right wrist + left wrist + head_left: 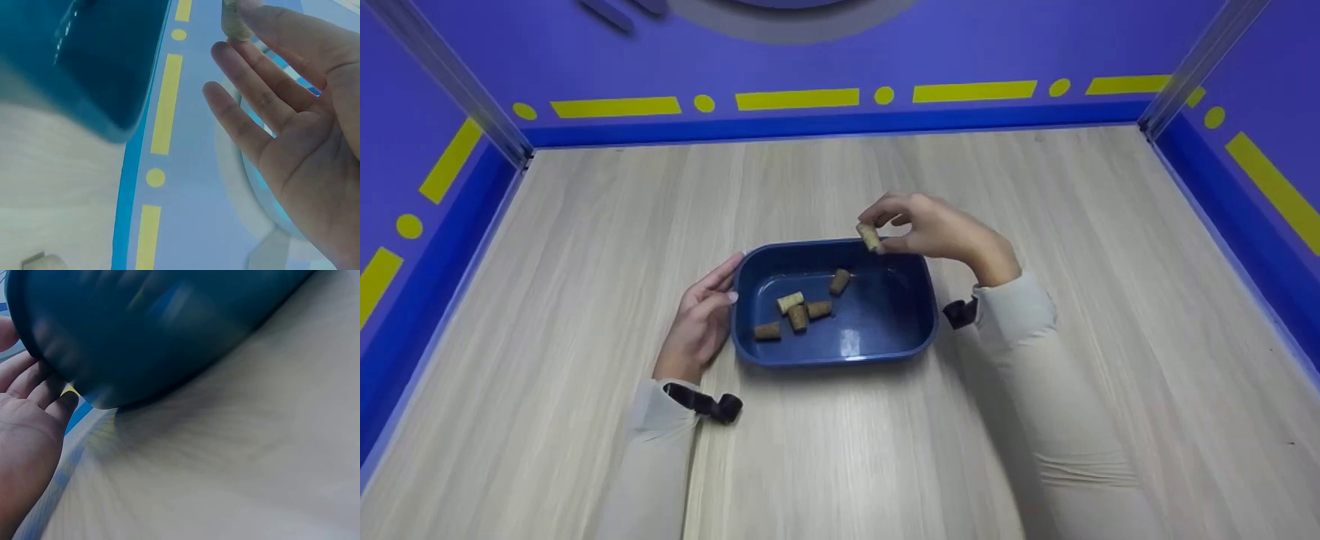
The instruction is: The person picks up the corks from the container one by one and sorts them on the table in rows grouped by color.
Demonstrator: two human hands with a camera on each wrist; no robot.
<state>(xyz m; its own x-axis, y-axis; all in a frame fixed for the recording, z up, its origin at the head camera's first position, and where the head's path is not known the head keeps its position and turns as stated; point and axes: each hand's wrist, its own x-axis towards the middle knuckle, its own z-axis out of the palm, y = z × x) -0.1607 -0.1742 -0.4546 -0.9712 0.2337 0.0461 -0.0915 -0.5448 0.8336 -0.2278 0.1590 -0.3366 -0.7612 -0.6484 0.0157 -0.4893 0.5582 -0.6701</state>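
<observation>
Above the far rim of a dark blue tray [877, 322], we see a pale cork [868, 237], mottled tan and roughly cylindrical, pinched between thumb and fingers of the right hand [939, 229]. The left hand [696, 324] lays extended fingers against the tray's outer left wall. Five further corks [797, 319], four brown and one yellowish, lie inside, toward the left and middle. From the right wrist, the top edge crops the pinched cork and the thumb covers part of it; we cannot identify a small shape [45, 262] cut off at lower left. Blur softens the left-wrist view.
</observation>
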